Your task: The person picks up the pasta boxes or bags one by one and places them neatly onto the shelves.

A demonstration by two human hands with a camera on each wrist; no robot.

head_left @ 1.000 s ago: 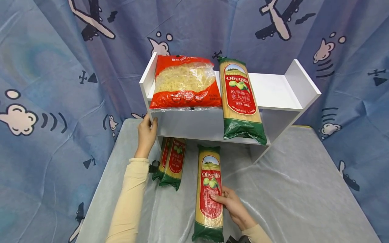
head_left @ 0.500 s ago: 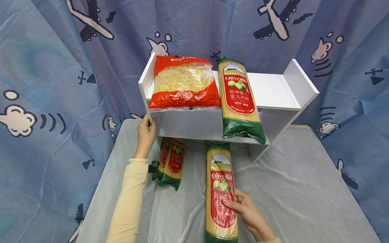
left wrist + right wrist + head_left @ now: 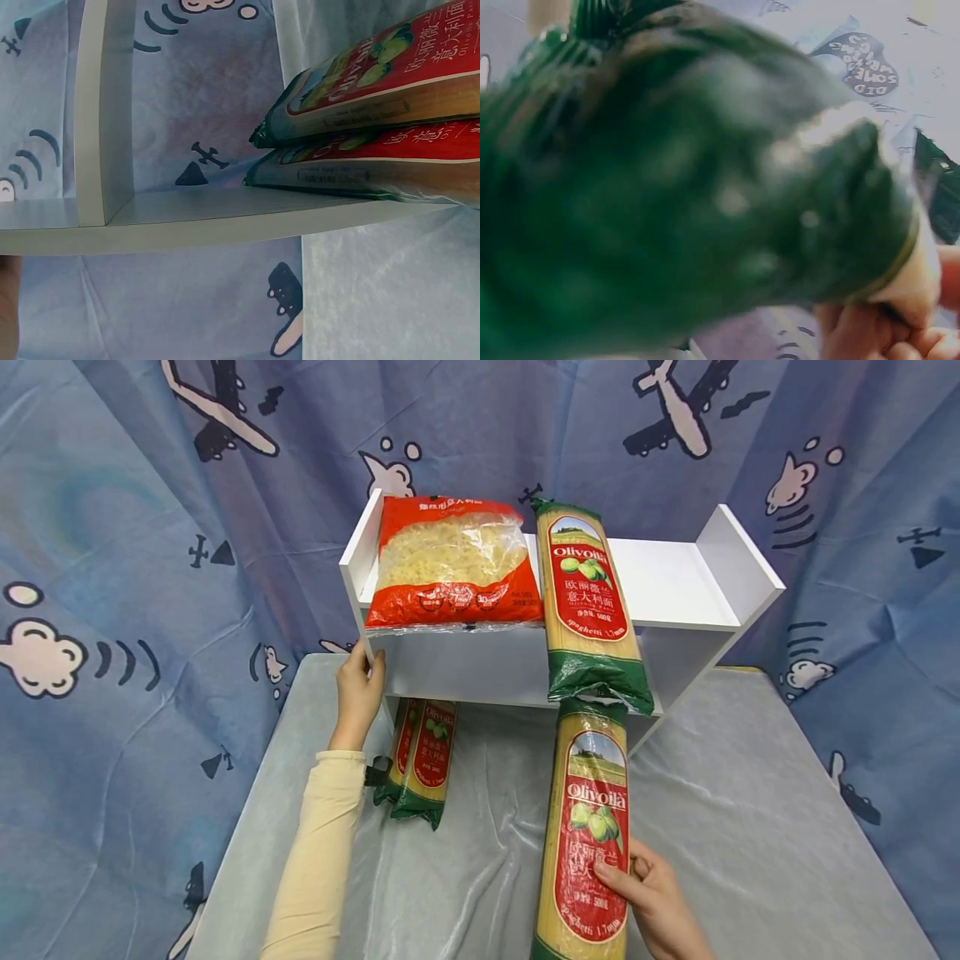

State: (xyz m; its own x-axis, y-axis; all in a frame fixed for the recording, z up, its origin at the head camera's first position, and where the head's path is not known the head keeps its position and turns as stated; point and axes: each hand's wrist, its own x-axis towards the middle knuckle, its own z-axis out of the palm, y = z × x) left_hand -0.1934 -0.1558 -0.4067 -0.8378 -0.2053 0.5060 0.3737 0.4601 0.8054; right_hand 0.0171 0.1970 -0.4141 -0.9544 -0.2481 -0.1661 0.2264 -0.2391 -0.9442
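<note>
Left hand (image 3: pixel 358 697): curled, gripping the left edge of the white shelf (image 3: pixel 675 581).
Right hand (image 3: pixel 660 893): partly closed — pinching the spaghetti pack (image 3: pixel 588 810), thumb on its label.
Spaghetti pack: lower frame, right of centre.
Under the shelf: 2 similar packs (image 3: pixel 432 752).

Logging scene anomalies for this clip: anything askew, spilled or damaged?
The upper spaghetti pack lies at a slant atop the white shelf, its green near end jutting well past the front edge; the red pasta bag beside it overhangs far less. I see no spill or tear.
</note>
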